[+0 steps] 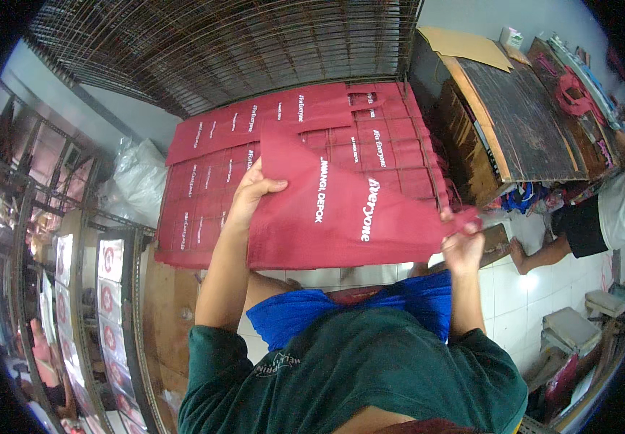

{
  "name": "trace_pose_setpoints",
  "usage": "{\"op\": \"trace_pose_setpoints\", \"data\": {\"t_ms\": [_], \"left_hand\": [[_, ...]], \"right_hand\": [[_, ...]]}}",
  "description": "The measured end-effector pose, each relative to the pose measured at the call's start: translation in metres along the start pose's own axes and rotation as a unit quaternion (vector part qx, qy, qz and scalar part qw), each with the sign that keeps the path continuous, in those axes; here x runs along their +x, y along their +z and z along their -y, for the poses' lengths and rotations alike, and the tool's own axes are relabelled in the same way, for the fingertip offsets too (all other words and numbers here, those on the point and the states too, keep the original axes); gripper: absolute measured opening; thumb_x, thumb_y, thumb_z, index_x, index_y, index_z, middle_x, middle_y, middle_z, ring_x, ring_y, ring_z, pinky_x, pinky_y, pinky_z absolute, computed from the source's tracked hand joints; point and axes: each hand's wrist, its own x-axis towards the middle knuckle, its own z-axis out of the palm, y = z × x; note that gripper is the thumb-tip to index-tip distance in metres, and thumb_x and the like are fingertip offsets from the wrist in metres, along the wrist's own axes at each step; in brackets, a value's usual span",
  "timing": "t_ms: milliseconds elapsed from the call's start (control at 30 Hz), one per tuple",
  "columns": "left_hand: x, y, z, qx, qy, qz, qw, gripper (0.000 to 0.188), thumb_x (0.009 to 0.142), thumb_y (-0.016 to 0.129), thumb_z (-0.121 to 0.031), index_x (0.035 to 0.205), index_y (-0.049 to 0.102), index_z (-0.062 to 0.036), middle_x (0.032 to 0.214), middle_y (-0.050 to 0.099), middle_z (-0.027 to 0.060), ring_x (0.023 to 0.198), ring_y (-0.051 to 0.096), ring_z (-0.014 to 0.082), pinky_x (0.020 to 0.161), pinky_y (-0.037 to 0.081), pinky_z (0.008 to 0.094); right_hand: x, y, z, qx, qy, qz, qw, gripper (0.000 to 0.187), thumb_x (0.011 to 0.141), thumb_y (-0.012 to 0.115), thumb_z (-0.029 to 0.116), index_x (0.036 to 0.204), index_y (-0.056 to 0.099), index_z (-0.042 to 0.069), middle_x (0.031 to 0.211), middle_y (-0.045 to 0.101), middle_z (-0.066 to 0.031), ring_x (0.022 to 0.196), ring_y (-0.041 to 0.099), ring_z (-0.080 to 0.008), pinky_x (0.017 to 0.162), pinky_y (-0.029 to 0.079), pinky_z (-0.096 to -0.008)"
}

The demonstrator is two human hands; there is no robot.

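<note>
Both the left hand (253,189) and the right hand (463,247) grasp a tapering, matte red cloth (341,206), the right clenched at its narrow, blurred end. It stretches above flat, wire-crossed red pieces (200,184). Outward: crumpled translucent plastic (137,175), rusty wire racks (240,50), a scuffed wooden cabinet (526,105).

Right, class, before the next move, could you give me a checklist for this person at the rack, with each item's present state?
1. Left hand gripping the red cloth: ok, thumb on top near its left edge.
2. Right hand on the cloth's other end: ok, though blurred.
3. Cloth lying flat: not ok, it hangs slanted between both hands.
4. Upper wire racks raised off the printed pieces: ok, tilted up behind them.
5. White print dry: cannot tell.
</note>
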Motion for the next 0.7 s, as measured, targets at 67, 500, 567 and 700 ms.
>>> {"op": "trace_pose_setpoints", "data": {"t_ms": [67,500,567,700], "left_hand": [[-0.001,0.019,-0.011,-0.074,0.021,0.012,0.997,0.063,0.075,0.060,0.002,0.135,0.043,0.0008,0.121,0.061,0.0143,0.106,0.062,0.0206,0.095,0.050,0.0330],[-0.010,0.029,0.020,0.007,-0.089,-0.033,0.995,0.068,0.075,0.054,0.002,0.140,0.039,-0.0050,0.128,0.056,0.0103,0.114,0.058,0.0205,0.099,0.045,0.0335],[0.000,0.020,0.042,0.006,-0.132,-0.029,0.991,0.065,0.075,0.053,0.001,0.138,0.041,-0.0061,0.126,0.056,0.0088,0.112,0.057,0.0201,0.098,0.046,0.0337],[0.035,0.006,0.053,-0.042,-0.147,-0.005,0.988,0.064,0.073,0.051,0.003,0.136,0.043,-0.0070,0.122,0.057,0.0071,0.109,0.057,0.0192,0.095,0.049,0.0347]], "right_hand": [[0.000,0.026,0.019,0.057,-0.079,0.073,0.993,0.035,0.091,0.049,0.031,0.119,0.058,0.013,0.121,0.061,-0.0196,0.102,0.062,-0.0310,0.090,0.050,-0.0461],[-0.043,0.021,-0.004,-0.094,0.074,0.054,0.991,0.064,0.093,0.055,0.043,0.145,0.037,0.011,0.137,0.050,-0.0090,0.125,0.048,-0.0247,0.106,0.037,-0.0437],[-0.031,0.002,0.004,-0.272,0.081,-0.036,0.958,0.059,0.091,0.062,0.023,0.143,0.037,0.008,0.131,0.054,-0.0095,0.120,0.053,-0.0248,0.102,0.041,-0.0417],[0.006,0.016,0.019,-0.384,0.067,-0.184,0.902,0.022,0.082,0.066,-0.001,0.087,0.049,0.012,0.099,0.062,-0.0067,0.093,0.060,-0.0191,0.085,0.049,-0.0348]]}}
